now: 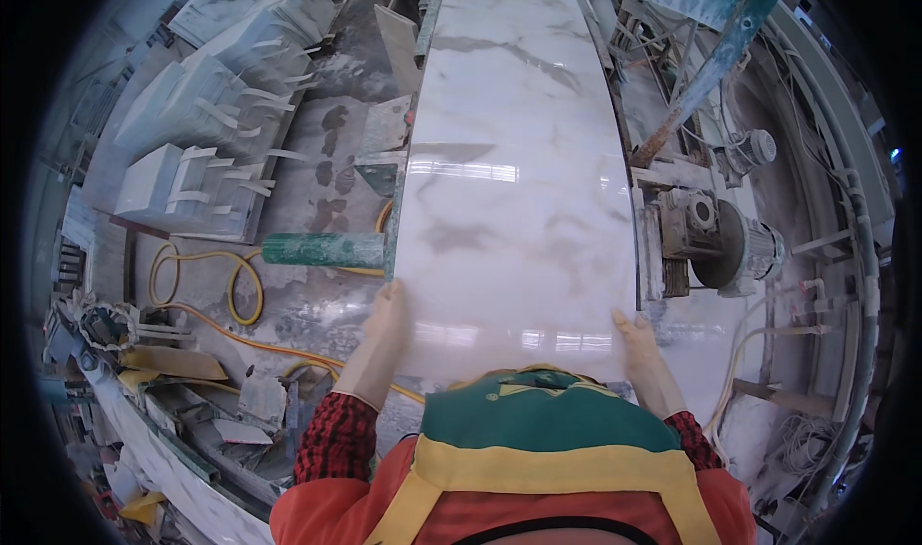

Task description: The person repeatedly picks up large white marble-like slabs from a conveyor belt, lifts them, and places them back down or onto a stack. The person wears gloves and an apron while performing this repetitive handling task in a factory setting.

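Note:
A long polished white stone slab (519,209) with grey-brown veining runs from in front of my body to the far edge of the view. It lies on a machine bed, and lights reflect in its surface. At its near left edge, my left hand (386,316) is closed on the side, with the fingers partly hidden. My right hand (638,341) grips the opposite edge, its thumb side by the top face and the other fingers mostly out of sight below. Both hands look covered by thin pale gloves. My green and yellow apron (547,415) hangs close to the slab's near end.
A green roller or post (322,249) sticks out left of the slab, above a looping yellow hose (248,300). Motors (691,223) stand along the right side. Strapped stacks of white slabs (197,185) sit at the far left; broken pieces (264,401) lie nearer.

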Available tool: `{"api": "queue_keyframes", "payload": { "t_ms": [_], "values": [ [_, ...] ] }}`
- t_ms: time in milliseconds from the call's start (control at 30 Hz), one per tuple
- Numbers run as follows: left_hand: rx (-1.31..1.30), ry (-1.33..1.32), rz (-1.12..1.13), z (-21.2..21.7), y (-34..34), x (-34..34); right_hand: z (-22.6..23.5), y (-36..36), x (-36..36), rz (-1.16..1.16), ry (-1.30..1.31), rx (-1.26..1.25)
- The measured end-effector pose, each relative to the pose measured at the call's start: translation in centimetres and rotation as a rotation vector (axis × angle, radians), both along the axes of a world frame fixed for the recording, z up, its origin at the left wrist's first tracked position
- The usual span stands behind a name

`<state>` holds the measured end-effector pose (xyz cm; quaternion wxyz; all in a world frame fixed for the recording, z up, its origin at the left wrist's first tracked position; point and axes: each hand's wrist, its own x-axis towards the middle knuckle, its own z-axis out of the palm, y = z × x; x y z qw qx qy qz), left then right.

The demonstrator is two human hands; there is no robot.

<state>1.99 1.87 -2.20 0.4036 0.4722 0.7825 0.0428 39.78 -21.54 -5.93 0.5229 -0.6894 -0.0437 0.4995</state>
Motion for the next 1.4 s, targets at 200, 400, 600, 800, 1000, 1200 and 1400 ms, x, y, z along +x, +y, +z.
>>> {"api": "queue_keyframes", "payload": {
  "t_ms": [200,400,600,800,1000,1200,1400],
  "values": [
    [-0.06,0.041,-0.022,-1.3,0.6,0.2,0.5,0.5,0.1,-0.016,0.072,0.039],
    [-0.035,0.078,-0.028,-1.5,0.5,0.5,0.9,1.0,0.5,-0.027,0.07,0.006],
    [0.064,-0.063,-0.041,-0.6,0.8,1.1,2.3,1.8,0.4,0.0,-0.088,-0.05],
    [1.07,-0.086,-0.766,-0.9,2.6,2.1,3.2,3.9,1.3,0.51,-1.43,-0.232],
    [0.877,0.046,-1.126,-0.1,8.3,8.9,0.4,12.4,0.2,0.829,-1.597,-0.12],
    [0.854,0.121,-1.129,0.2,10.5,14.9,-1.9,16.9,3.6,0.562,-1.615,-0.141],
    [0.856,0.116,-1.154,-0.7,10.5,13.3,1.2,18.7,3.4,0.482,-1.521,-0.018]
  ]
}}
